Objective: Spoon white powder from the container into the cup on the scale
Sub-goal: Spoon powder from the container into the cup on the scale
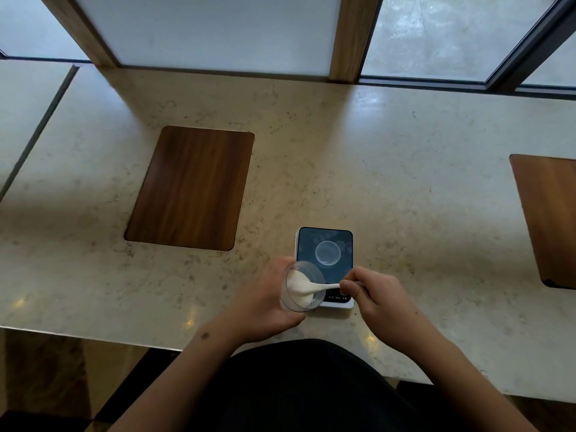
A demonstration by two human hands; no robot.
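A small clear cup [328,253] stands in the middle of a dark-topped white scale [343,241] on the stone counter. Just left of the scale's near corner, my left hand [265,304] grips a clear plastic container [307,269], tilted toward the right, with white powder [296,283] inside. My right hand [378,299] pinches the handle of a white spoon [324,287]. The spoon's bowl lies inside the container, in the powder. The cup on the scale looks nearly empty.
A brown wooden panel [190,188] is set into the counter to the left of the scale, and another wooden panel [548,219] sits at the right edge. Windows run along the far side. The counter's near edge [93,338] is close to my body.
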